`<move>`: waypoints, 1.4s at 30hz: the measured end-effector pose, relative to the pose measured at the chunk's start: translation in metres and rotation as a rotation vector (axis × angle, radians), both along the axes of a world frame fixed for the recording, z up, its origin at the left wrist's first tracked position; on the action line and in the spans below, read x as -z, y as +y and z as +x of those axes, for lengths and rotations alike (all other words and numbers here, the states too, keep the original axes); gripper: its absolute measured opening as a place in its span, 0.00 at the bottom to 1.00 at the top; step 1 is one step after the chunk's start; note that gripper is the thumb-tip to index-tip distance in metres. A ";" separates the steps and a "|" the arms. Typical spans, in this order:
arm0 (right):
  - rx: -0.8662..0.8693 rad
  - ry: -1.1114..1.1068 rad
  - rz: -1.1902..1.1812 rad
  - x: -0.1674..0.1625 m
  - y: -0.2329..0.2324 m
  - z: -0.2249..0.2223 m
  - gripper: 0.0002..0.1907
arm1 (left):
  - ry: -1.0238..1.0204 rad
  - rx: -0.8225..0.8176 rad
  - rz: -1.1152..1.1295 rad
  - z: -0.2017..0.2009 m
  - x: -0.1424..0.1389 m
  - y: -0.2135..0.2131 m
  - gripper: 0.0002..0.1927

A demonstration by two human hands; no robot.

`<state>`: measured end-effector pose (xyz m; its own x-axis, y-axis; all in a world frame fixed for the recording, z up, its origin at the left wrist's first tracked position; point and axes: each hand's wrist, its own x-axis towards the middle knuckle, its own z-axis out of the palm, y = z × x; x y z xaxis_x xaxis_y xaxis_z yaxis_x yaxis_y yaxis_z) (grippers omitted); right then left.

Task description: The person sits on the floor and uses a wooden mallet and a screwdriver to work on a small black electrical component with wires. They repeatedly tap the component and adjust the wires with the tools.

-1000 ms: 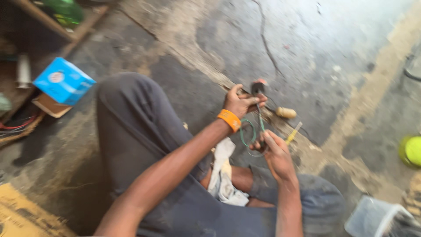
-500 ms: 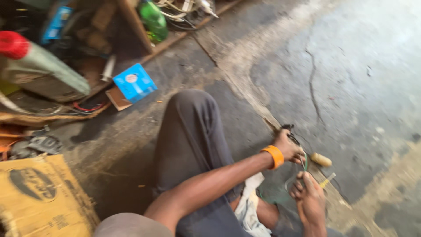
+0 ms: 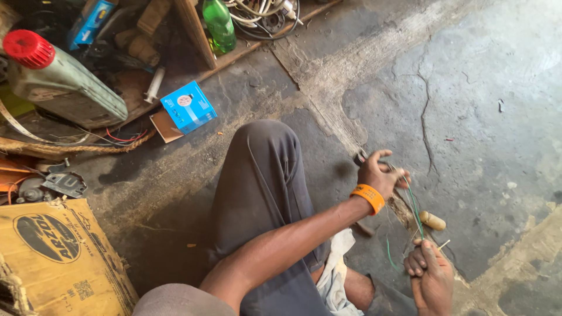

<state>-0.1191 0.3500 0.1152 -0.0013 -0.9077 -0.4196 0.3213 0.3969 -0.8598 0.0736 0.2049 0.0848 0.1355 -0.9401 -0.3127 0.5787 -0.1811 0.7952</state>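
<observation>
While you sit on the cracked concrete floor with one knee raised, your left hand, the one with the orange wristband, is closed around a small dark tool and pinches the upper end of a thin green wire. Your right hand is curled shut on the wire's lower end, so the wire runs taut between the two, just above the floor. A wooden handle lies on the floor just beside the wire, and a white rag rests in your lap. By the look of it you are working on the wire's upper end, perhaps stripping or twisting it; the tool's tip is too hidden to tell which. The next move likely needs steady tension from the right hand while the left works the tool without snapping the wire.
</observation>
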 end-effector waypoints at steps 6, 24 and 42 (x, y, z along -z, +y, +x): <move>0.112 -0.036 -0.071 -0.011 0.005 -0.019 0.12 | -0.161 -0.107 0.022 0.014 -0.017 -0.008 0.30; 0.054 0.275 0.051 0.015 0.004 -0.011 0.09 | -1.339 0.874 -0.778 -0.028 -0.016 0.058 0.04; 0.075 0.483 -0.020 0.030 0.001 -0.014 0.08 | -1.259 0.730 -0.764 -0.023 -0.020 0.061 0.07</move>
